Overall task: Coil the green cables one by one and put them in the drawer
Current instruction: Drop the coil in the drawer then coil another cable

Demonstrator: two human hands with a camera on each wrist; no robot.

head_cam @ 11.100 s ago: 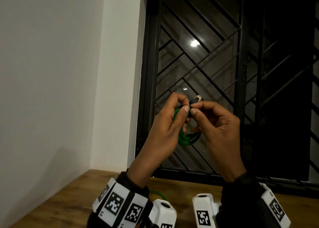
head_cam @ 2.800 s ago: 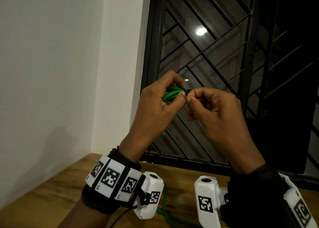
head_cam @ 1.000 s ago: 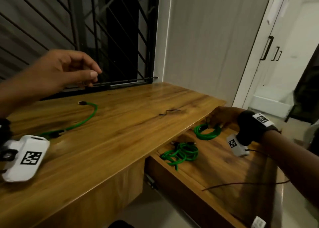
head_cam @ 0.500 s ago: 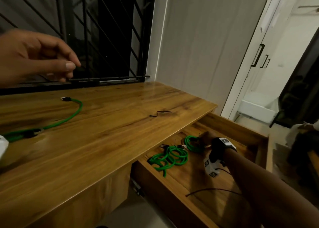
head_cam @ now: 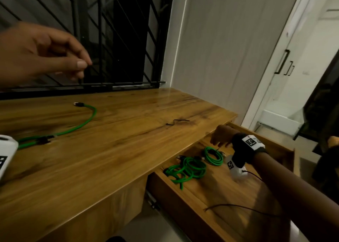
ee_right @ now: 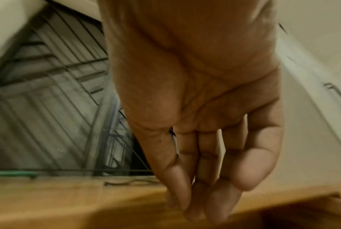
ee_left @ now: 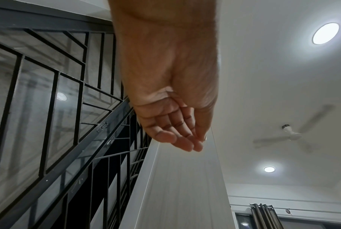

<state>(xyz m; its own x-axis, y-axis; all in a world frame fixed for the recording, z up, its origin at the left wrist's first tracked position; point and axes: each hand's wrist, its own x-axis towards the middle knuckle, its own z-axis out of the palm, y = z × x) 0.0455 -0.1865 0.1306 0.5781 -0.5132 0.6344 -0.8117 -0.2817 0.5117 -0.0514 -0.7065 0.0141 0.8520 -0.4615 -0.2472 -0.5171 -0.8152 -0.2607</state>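
From my head view, my right hand [head_cam: 221, 136] has come up off the coil it carried over a moment ago: the small green coil [head_cam: 214, 156] now lies alone on the floor of the open drawer [head_cam: 216, 192], at about 5 o'clock from my fingertips and just clear of them. My fingers hang loose and hold nothing. A second, untidier green bundle [head_cam: 187, 169] lies at 8 o'clock from the small coil, close beside it. So this cable counts as delivered. My left hand [head_cam: 39, 55] floats above the desk [head_cam: 113, 150] at the far left, thumb and fingers loosely curved, empty. At 5 o'clock below it, one uncoiled green cable [head_cam: 80, 124] stretches across the desk; I judge that is my next job. A thin black wire scrap [head_cam: 177, 121] lies toward the desk's right end.

My left wrist view shows that hand [ee_left: 173, 124] from beneath against the window grille [ee_left: 67, 108] and ceiling: fingers side by side, gently bent, nothing in them.

My right wrist view is blurred. The hand [ee_right: 200, 139] points down, fingers close together and nearly straight, gripping nothing; the coil is out of sight here. The desk edge [ee_right: 77, 201] sits at 7 o'clock, with the uncoiled cable [ee_right: 10, 173] a green smear at 9 o'clock.
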